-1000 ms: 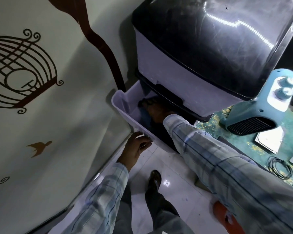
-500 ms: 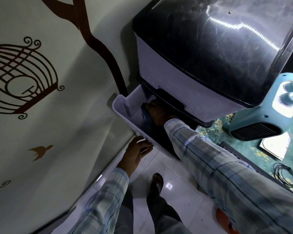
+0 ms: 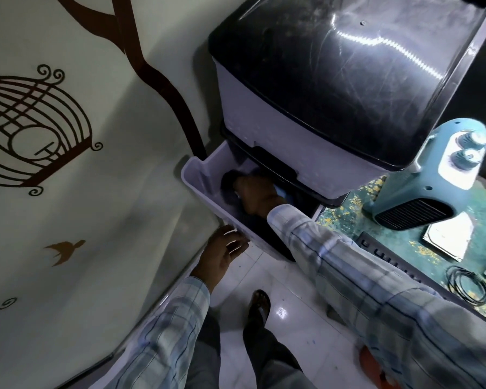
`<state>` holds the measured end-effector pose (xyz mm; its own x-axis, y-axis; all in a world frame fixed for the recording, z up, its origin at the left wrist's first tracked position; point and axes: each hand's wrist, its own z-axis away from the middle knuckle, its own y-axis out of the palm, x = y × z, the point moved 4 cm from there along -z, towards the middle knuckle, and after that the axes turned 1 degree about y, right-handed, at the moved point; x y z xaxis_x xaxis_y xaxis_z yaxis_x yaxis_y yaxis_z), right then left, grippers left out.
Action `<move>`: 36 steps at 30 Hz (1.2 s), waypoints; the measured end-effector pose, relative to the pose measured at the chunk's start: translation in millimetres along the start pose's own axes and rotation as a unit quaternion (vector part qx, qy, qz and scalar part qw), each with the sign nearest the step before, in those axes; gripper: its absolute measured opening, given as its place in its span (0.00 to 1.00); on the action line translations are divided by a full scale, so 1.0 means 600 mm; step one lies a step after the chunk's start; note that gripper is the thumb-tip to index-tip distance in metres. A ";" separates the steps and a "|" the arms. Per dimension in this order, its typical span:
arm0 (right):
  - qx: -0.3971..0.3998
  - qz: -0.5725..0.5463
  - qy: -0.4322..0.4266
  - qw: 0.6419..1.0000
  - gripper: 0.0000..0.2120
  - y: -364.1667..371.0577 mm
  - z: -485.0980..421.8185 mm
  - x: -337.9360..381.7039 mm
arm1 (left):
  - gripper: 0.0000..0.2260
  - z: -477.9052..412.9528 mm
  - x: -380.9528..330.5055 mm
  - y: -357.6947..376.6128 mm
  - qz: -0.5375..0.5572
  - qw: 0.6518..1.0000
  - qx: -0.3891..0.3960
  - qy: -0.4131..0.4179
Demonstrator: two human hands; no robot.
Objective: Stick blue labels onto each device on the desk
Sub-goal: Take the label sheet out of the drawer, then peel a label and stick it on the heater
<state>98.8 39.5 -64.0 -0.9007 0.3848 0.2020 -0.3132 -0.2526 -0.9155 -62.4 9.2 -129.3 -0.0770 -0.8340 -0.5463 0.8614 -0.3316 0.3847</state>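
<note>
My right hand (image 3: 254,192) reaches deep into the pulled-out pale drawer (image 3: 199,175) of a plastic cabinet. It rests among dark contents, and a bit of something blue (image 3: 281,192) shows beside it. Its fingers are hidden, so whether it holds anything is unclear. My left hand (image 3: 222,252) hovers at the drawer's front lip with fingers spread, gripping nothing. On the green desk at the right stand a teal fan heater (image 3: 421,192) and a flat silver device (image 3: 446,238).
The cabinet's glossy black top (image 3: 348,66) overhangs the drawer. A wall with cage and bird decals (image 3: 68,164) stands close on the left. A coiled black cable (image 3: 466,284) and a dark slotted device (image 3: 387,258) lie on the desk. My shoe (image 3: 260,304) stands on white floor tiles.
My left hand has let go of the drawer's front lip and spread its fingers. My right hand has shifted a little inside the drawer.
</note>
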 end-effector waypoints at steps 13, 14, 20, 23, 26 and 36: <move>-0.362 -0.290 0.081 0.882 0.05 -0.158 0.275 0.011 | 0.04 -0.002 -0.002 -0.008 -0.042 0.999 0.015 -0.020; -0.386 -0.329 0.082 0.858 0.05 -0.173 0.306 0.003 | 0.03 -0.003 -0.002 -0.008 -0.033 0.999 0.008 -0.023; -0.482 -0.474 0.094 0.730 0.05 -0.259 0.506 -0.085 | 0.05 -0.016 -0.020 0.046 -0.045 0.999 -0.003 -0.030; -0.497 -0.538 0.143 0.666 0.03 -0.240 0.572 -0.156 | 0.10 -0.024 -0.029 0.082 -0.055 0.998 -0.021 -0.029; -0.484 -0.611 0.213 0.589 0.02 -0.201 0.613 -0.201 | 0.13 -0.028 -0.036 0.124 -0.069 0.997 -0.021 -0.021; -0.458 -0.715 0.345 0.400 0.08 -0.039 0.680 -0.298 | 0.08 -0.082 -0.045 0.189 -0.088 0.995 -0.035 -0.009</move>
<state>144.2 -385.4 63.2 0.3979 -0.2124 0.8925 0.1675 0.9733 0.1569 61.9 15.7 -107.8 -0.2384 -0.7740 -0.5866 0.8663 -0.4425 0.2318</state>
